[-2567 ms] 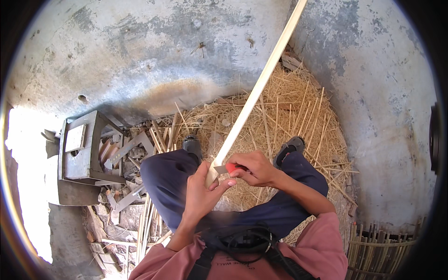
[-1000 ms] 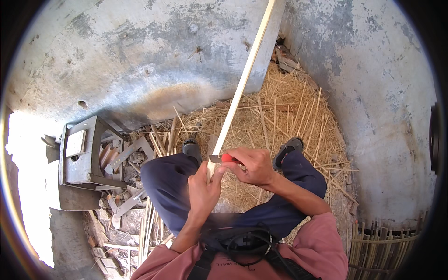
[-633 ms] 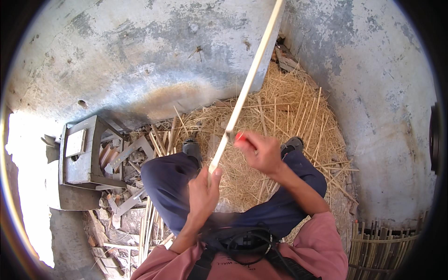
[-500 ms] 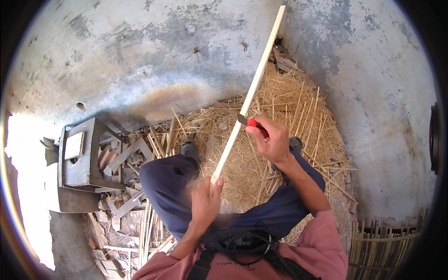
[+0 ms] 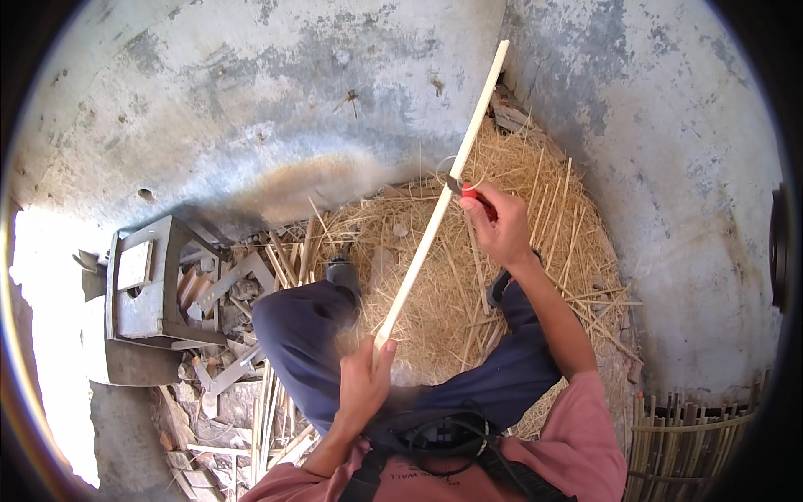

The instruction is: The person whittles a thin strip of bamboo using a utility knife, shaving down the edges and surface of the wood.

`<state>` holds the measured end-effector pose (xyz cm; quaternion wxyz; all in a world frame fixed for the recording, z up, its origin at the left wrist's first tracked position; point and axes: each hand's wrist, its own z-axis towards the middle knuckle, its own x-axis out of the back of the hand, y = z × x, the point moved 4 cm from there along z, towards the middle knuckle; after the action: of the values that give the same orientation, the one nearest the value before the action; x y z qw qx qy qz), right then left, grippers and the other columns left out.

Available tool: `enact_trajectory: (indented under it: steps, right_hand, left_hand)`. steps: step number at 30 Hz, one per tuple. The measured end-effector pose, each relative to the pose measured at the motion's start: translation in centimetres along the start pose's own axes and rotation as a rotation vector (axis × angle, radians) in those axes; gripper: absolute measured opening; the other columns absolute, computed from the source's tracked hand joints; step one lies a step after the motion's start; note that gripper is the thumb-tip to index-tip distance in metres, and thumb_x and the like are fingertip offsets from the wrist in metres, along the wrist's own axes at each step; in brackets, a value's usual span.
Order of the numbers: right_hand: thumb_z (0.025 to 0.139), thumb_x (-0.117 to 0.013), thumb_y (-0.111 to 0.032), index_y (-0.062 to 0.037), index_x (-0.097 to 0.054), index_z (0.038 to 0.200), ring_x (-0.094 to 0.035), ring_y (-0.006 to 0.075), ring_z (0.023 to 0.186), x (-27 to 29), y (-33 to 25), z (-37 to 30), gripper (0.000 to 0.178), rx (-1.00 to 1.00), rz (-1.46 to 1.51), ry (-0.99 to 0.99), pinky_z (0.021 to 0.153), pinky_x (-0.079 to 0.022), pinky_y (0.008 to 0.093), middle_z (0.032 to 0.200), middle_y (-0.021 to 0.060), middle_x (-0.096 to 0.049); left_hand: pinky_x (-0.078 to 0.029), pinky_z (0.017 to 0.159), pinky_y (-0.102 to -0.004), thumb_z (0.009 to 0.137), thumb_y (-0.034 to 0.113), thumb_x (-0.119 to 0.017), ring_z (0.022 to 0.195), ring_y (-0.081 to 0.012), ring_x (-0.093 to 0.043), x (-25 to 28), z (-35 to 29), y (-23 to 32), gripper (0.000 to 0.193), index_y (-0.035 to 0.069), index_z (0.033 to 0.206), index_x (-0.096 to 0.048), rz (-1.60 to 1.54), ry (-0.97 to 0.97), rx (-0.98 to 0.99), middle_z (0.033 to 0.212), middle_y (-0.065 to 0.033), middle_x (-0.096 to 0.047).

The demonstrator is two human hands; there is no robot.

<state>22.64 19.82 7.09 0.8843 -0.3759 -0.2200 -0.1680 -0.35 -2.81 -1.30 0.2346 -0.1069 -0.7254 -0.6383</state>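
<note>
A long pale wooden strip, likely split bamboo (image 5: 428, 243), slants up and away from my lap toward the far wall corner. Its near end is gripped in my left hand (image 5: 365, 381), thumb along the top. My right hand (image 5: 502, 227) is closed around the red handle of a small knife (image 5: 471, 194). The knife's dark blade lies across the strip beyond its middle, and a thin curled shaving (image 5: 447, 159) rises beside the blade.
Straw-like shavings (image 5: 427, 335) cover the floor between my legs. To the left stands a grey box-like frame (image 5: 144, 314) among scrap wood and loose sticks (image 5: 266, 418). Worn walls (image 5: 669, 167) meet at the far corner. A slatted bamboo basket or screen (image 5: 690, 443) is at the lower right.
My right hand and the knife have moved up along the strip, away from me. A curled shaving now shows at the blade. The strip's far end has dropped lower in the picture.
</note>
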Motion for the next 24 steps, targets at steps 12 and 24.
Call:
enact_trajectory:
  steps: [12, 24]
  right_hand:
    - [0.107, -0.065, -0.038, -0.0017, -0.075, 0.113, -0.048, 0.0100, 0.056, 2.0, 7.3, 4.9, 0.037, -0.166, -0.053, 0.102, 0.052, -0.035, 0.0291, 0.069, 0.0007, -0.061]
    - [0.107, -0.060, -0.042, -0.0063, -0.071, 0.126, -0.073, 0.0277, 0.101, 2.8, 10.5, 3.9, 0.042, -0.500, -0.185, -0.182, 0.088, -0.055, 0.0412, 0.110, 0.0164, -0.077]
  left_hand:
    - [-0.043, 0.053, -0.0466, 0.105, 0.028, -0.067, 0.052, -0.0434, -0.056, 0.8, -1.8, -0.5, 0.039, -0.002, 0.084, -0.055, -0.014, -0.013, 0.028, 0.059, -0.0232, -0.052]
    - [-0.046, 0.053, -0.0451, 0.103, 0.024, -0.071, 0.056, -0.0417, -0.064, 2.1, -0.7, -1.0, 0.026, -0.002, 0.100, -0.065, 0.016, 0.080, -0.013, 0.062, -0.0207, -0.060]
